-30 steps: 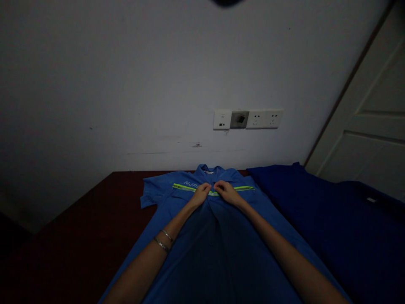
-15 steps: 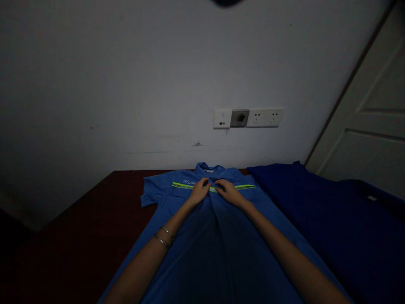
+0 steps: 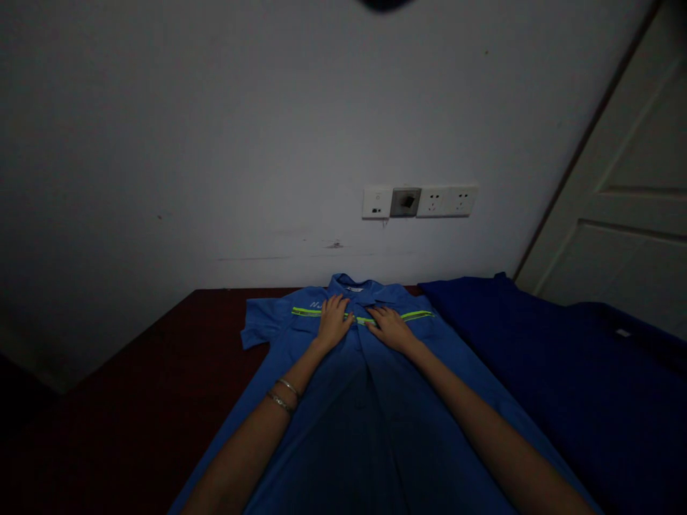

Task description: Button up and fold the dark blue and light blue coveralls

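Note:
A blue short-sleeved work shirt (image 3: 300,386) lies face up, its collar toward the wall and its front placket running down the middle. A yellow-green reflective stripe (image 3: 416,315) crosses the chest. My left hand (image 3: 333,322) rests flat on the chest left of the placket, fingers stretched toward the collar and partly over white lettering. On the other side of the placket, my right hand (image 3: 391,327) lies on the stripe with its fingers spread out. Neither hand grips the cloth. Two bracelets (image 3: 283,397) circle my left wrist.
The shirt lies on a dark red tabletop (image 3: 215,343) that meets a pale wall (image 3: 257,143). A darker blue cloth (image 3: 537,357) is spread along the right. Sockets and a switch panel (image 3: 405,202) sit on the wall, and a panelled door (image 3: 633,193) stands at right.
Both hands have gone from pinched fingers near the placket to flattened, stretched fingers on the chest. The left hand's fingers now reach further toward the collar.

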Available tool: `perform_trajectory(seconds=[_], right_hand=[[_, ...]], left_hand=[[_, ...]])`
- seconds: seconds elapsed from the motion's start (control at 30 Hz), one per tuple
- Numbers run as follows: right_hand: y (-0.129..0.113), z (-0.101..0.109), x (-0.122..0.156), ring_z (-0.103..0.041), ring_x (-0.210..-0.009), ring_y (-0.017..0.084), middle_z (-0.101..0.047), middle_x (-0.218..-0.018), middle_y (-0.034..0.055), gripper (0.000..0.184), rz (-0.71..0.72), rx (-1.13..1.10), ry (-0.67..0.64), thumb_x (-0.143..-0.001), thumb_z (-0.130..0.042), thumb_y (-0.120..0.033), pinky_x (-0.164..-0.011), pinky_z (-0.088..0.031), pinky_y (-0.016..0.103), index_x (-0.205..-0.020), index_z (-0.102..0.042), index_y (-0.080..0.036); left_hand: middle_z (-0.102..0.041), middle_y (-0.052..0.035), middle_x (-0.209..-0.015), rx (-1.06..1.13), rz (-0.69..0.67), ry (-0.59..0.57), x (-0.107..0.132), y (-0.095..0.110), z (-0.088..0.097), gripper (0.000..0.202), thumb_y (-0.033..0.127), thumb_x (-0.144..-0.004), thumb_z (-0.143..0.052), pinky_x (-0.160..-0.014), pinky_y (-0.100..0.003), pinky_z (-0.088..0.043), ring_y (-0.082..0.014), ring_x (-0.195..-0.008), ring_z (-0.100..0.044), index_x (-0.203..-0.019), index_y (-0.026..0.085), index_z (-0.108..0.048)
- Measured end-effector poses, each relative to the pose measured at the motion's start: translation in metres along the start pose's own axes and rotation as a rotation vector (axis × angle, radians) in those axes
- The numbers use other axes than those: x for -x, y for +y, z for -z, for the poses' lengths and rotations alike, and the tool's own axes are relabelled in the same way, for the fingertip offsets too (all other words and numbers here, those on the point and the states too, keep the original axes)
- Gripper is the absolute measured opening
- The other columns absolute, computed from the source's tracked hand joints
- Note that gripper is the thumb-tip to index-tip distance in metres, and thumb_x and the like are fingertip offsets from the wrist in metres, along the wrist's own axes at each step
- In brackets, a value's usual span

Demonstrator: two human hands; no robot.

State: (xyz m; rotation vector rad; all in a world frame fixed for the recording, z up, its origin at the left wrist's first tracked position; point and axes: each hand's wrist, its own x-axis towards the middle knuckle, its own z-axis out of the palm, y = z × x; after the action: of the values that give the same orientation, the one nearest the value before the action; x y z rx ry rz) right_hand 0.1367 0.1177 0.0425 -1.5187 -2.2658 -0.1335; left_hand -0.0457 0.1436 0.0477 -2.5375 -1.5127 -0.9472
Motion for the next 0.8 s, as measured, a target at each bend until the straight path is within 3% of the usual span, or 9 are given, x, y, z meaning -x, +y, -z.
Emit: perform_trajectory(seconds=[0.1, 0.23, 0.43, 0.6, 0.8], right_hand=[[-0.004, 0.005, 0.004, -0.045, -0.108, 0.023, -0.055, -0.113, 0.0123, 0.035, 0.013, 0.002, 0.068, -0.083, -0.045, -0.028, -0.093, -0.032, 0.037, -0.114, -0.052, -0.014], [-0.019, 0.024, 0.015, -0.047, -0.1, 0.02, -0.057, -0.103, 0.0098, 0.024, 0.031, -0.006, 0.094, -0.079, -0.045, -0.014, -0.088, -0.035, 0.032, -0.099, -0.058, -0.015], [-0.056, 0.052, 0.043, -0.054, -0.078, 0.016, -0.06, -0.084, 0.004, 0.01, -0.036, -0.137, -0.048, -0.076, -0.049, -0.022, -0.066, -0.037, 0.024, -0.083, -0.055, -0.019], [-0.07, 0.051, 0.057, -0.056, -0.068, 0.018, -0.061, -0.076, 0.0062, 0.023, -0.093, -0.122, -0.162, -0.07, -0.056, -0.039, -0.055, -0.031, 0.025, -0.08, -0.054, -0.019], [-0.057, 0.043, 0.056, -0.054, -0.06, 0.015, -0.06, -0.065, 0.0024, 0.006, -0.15, -0.261, -0.169, -0.064, -0.055, -0.018, -0.051, -0.03, 0.022, -0.069, -0.054, -0.017]], left_hand=[[-0.051, -0.0068, -0.112, 0.109, -0.117, 0.045, 0.006, 0.006, 0.009, 0.024, 0.012, -0.078, -0.045, -0.094, -0.039, -0.032, -0.0207, -0.11, -0.039, -0.096, 0.019, -0.059], [-0.053, -0.0059, -0.096, 0.15, -0.171, -0.023, 0.016, 0.014, 0.015, 0.022, 0.005, -0.073, -0.046, -0.086, -0.036, -0.036, -0.02, -0.097, -0.043, -0.08, 0.018, -0.062], [-0.056, -0.0054, -0.084, 0.128, -0.254, -0.204, 0.037, 0.017, 0.024, 0.022, 0.007, -0.07, -0.048, -0.08, -0.032, -0.038, -0.0189, -0.087, -0.047, -0.081, 0.017, -0.064], [-0.056, -0.0063, -0.096, 0.092, -0.341, -0.266, 0.056, 0.016, 0.04, 0.024, 0.024, -0.078, -0.051, -0.083, -0.032, -0.037, -0.0195, -0.092, -0.046, -0.098, 0.018, -0.062], [-0.057, -0.0063, -0.097, 0.077, -0.289, -0.306, 0.057, 0.016, 0.043, 0.028, 0.036, -0.078, -0.055, -0.08, -0.031, -0.038, -0.0197, -0.091, -0.048, -0.099, 0.019, -0.062]])
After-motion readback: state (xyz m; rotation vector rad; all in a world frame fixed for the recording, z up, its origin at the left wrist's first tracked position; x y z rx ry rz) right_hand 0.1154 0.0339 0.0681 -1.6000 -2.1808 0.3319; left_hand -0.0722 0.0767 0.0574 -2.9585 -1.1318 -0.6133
